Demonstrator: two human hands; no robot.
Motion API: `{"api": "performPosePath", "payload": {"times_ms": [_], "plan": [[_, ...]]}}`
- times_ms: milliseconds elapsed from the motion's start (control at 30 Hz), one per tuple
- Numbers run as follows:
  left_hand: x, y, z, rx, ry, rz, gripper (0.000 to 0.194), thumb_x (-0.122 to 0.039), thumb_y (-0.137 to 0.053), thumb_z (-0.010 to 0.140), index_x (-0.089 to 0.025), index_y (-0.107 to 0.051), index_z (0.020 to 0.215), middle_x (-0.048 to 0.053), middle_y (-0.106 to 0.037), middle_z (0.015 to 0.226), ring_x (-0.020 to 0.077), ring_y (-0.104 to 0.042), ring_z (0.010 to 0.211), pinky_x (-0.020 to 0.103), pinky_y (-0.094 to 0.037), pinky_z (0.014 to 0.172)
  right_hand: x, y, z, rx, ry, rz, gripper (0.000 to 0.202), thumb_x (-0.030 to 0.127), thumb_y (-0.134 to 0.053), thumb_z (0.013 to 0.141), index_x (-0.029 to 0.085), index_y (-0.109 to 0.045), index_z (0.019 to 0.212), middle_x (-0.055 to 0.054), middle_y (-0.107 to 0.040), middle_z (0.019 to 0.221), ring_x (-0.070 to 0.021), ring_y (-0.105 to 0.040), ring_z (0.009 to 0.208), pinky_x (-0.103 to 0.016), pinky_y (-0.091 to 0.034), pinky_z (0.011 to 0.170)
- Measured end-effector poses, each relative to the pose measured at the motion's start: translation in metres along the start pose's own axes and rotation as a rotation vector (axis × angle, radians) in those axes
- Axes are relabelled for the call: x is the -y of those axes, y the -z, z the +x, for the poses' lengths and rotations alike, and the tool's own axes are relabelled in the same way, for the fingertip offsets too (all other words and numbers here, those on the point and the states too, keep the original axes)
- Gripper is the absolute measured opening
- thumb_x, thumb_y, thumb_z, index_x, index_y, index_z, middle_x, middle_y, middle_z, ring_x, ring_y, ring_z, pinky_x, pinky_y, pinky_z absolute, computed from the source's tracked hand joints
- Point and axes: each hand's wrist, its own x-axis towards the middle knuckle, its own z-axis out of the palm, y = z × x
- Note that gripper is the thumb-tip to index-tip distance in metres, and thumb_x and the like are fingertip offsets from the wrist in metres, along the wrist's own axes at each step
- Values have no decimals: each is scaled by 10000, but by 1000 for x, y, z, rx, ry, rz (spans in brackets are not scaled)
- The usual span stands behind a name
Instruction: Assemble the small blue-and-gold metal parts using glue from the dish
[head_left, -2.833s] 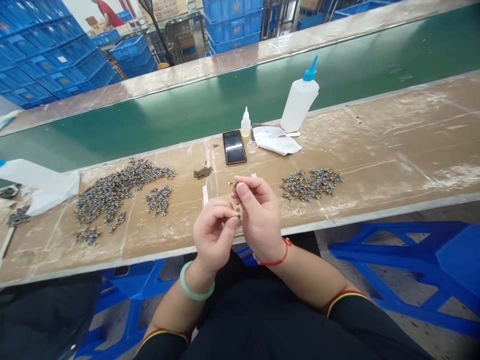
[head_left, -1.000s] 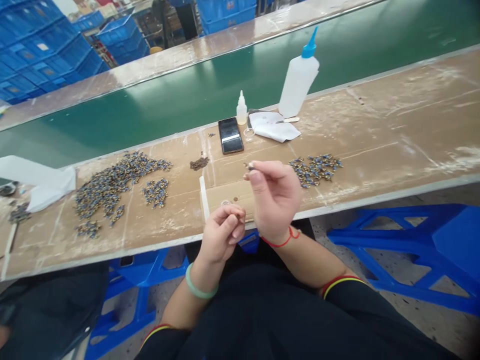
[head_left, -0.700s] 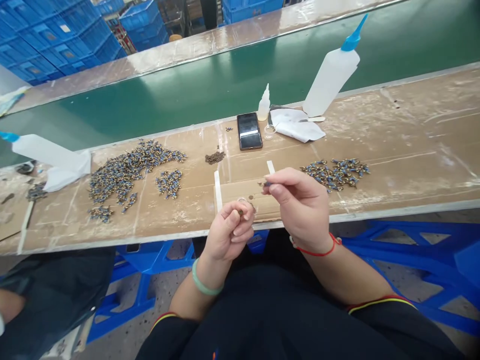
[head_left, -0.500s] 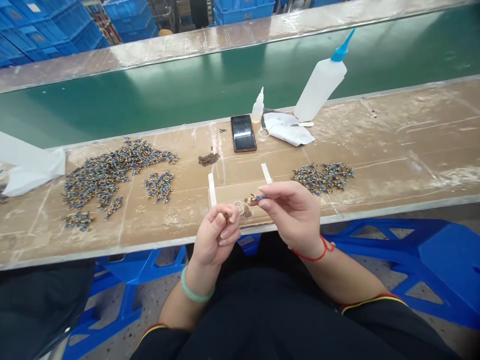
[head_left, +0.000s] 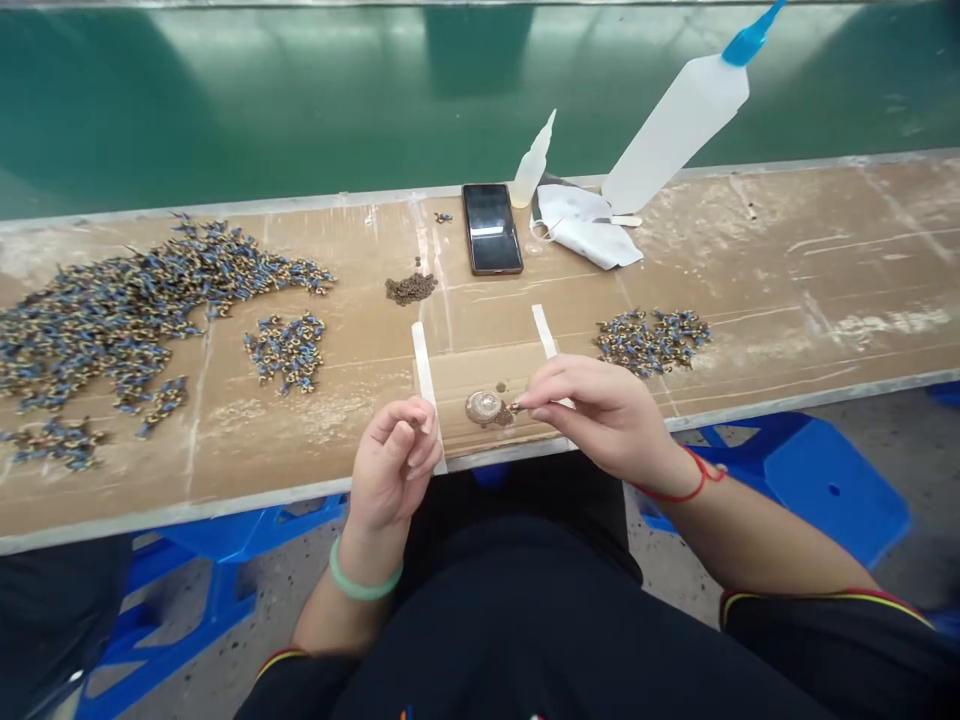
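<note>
My right hand pinches a small blue-and-gold metal piece between thumb and fingertips. The piece's tip is beside a small round clear dish on a cardboard patch; whether they touch I cannot tell. Brown residue lies around the dish, with a small brown disc behind it. Left of the dish, my left hand is closed, thumb against fingers, on a small brown piece, mostly hidden.
Piles of blue-and-gold pieces lie left and right. Small brown discs form a heap. A phone, a small dropper bottle, a large tilted bottle and a white cloth sit at the back. White strips flank the patch.
The view has tilted down. My right hand has lowered its piece from above the cardboard to beside the dish. My left hand has moved left, away from the dish, still closed.
</note>
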Motion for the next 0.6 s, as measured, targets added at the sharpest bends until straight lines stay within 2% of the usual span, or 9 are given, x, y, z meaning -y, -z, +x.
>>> {"api": "performPosePath", "payload": {"times_ms": [167,300,600], "plan": [[9,9,-1,-60,-9,8,125,-358,-881,890,-240,-863,929,-13,-613,793,7,-281,497,91,-266,386,-10,-1,-3,184,101,-182,206,70,-581,1035,203,-738,1030,-54,-785,915,-156,-721,825,-280,-602,719],[10,14,0,-84,-23,14,125,-350,-888,884,-239,-863,934,-6,-634,803,8,-333,505,96,-305,400,-12,-4,-4,217,141,-227,210,24,-588,1014,184,-719,1051,-60,-781,945,-145,-701,824,-260,-584,719],[14,14,0,-99,-17,-24,122,-358,-883,886,-246,-862,929,-7,-618,795,13,-388,517,114,-350,431,-9,-1,7,314,90,-246,211,17,-577,1010,181,-706,1040,-52,-756,909,-147,-662,790,-257,-551,717]]}}
